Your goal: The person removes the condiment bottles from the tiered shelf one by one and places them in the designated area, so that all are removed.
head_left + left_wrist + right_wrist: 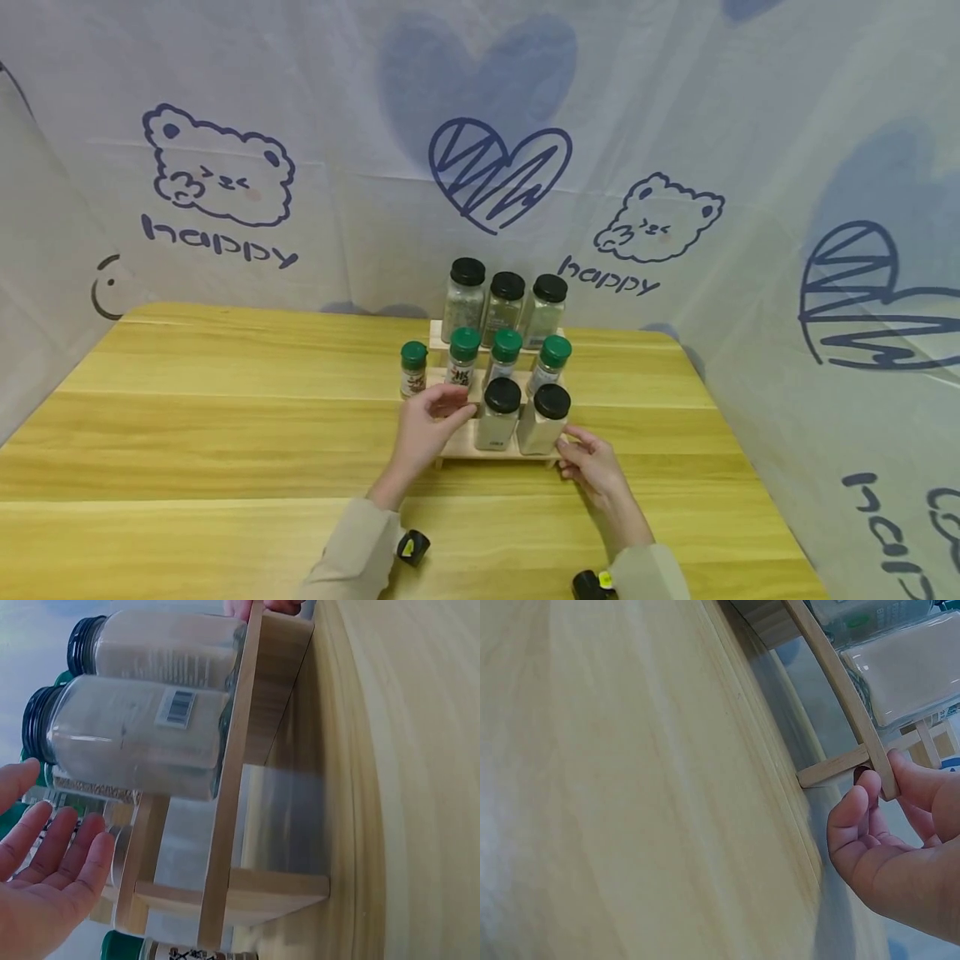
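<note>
Well between table edges: hands; rack

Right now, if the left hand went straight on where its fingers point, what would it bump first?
Probably the front-row black-lidded jar nearest the left hand, though how much gap is left is hard to tell.

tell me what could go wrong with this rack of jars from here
The right hand pinches the right end of the rack; a tug might topple the front jars. The left hand, open close to the left front jar, might bump it. If the rack slides left, it could knock the green-lidded jar beside it.
</note>
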Motion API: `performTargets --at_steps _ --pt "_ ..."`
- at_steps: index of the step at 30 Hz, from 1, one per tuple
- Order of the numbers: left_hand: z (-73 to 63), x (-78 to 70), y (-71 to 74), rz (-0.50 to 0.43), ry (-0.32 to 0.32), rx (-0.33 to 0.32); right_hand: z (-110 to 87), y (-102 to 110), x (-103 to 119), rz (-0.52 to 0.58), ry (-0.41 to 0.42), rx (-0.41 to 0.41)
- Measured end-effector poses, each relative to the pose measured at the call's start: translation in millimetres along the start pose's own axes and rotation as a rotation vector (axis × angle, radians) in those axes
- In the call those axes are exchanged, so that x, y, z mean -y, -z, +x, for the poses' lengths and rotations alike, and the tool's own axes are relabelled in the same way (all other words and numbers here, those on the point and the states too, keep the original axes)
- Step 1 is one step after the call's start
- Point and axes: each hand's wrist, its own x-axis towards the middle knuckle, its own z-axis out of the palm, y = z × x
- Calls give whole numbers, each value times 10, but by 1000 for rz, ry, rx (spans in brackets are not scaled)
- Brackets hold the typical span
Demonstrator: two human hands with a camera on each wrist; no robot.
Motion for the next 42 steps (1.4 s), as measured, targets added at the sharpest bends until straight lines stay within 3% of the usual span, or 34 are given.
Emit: performTargets --at_steps 6,20,42 --pt "-10 -13 -60 -6 25 11 8 -13 -12 3 -2 -4" --pt "-1 30 -132 -47 18 75 10 -11 -10 22 -9 7" --pt "4 53 -225 -5 21 113 19 -7 -8 11 -8 5"
